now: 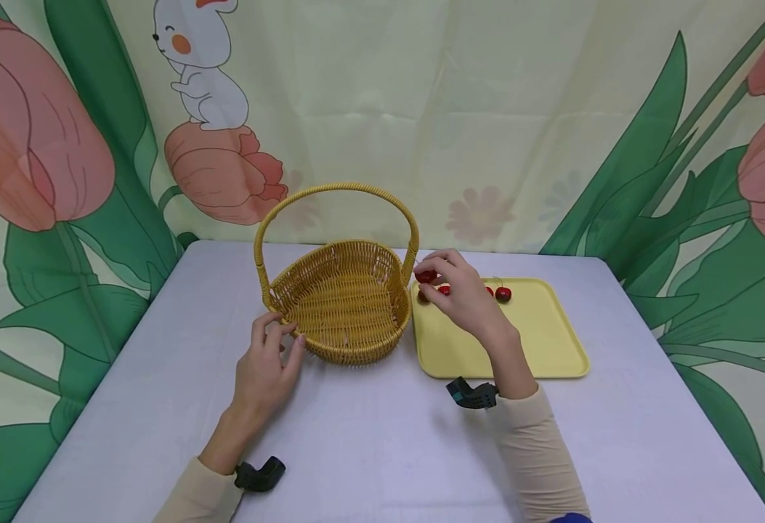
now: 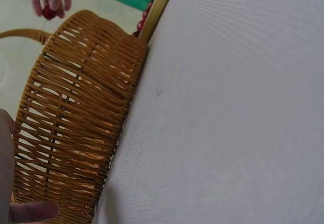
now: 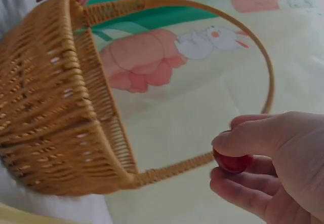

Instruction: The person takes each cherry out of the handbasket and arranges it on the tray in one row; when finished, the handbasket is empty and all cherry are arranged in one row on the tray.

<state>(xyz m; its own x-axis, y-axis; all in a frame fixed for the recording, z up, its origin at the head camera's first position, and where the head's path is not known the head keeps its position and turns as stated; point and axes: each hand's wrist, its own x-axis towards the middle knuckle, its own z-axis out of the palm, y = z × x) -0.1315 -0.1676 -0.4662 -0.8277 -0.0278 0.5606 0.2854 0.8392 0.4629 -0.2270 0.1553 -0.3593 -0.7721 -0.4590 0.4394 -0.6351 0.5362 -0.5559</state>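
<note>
A yellow-brown wicker basket with a tall arched handle stands on the table. My left hand holds its near left rim, fingers over the edge and thumb against the outer side; in the left wrist view the thumb lies along the woven wall. My right hand pinches a dark red cherry between thumb and fingers, raised beside the basket's right handle base. Several more red cherries lie along the far side of a yellow tray, partly hidden behind the right hand.
The tray sits directly right of the basket on the white-covered table. Behind the table hangs a curtain printed with tulips and a rabbit. A black wrist camera juts from the right wrist, another wrist camera from the left.
</note>
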